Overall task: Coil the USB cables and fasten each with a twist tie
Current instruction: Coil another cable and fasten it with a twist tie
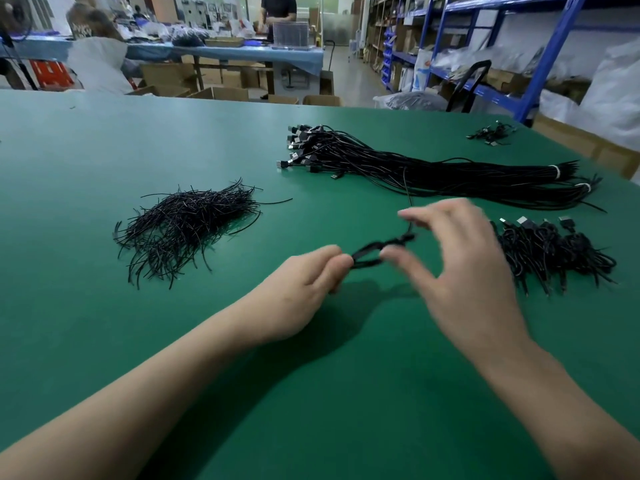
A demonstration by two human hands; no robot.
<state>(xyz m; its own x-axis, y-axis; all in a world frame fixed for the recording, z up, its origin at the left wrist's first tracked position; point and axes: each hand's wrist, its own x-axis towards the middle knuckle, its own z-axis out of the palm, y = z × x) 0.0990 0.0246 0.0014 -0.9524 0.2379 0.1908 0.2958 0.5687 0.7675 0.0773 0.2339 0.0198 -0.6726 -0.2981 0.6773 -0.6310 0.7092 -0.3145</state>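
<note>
On green desk (104, 341), stockroom w/ blue shelves (540, 64) at right: twist ties (183, 226) heaped left, loose cables (433, 171) at back, coiled cables (554, 254) far right. Left hand (304, 289) over desk centre, fingers pinching a small cable coil (367, 258). Right hand (460, 268) blurred, thumb & forefinger spread, thumb at coil; can't tell if it grips.
</note>
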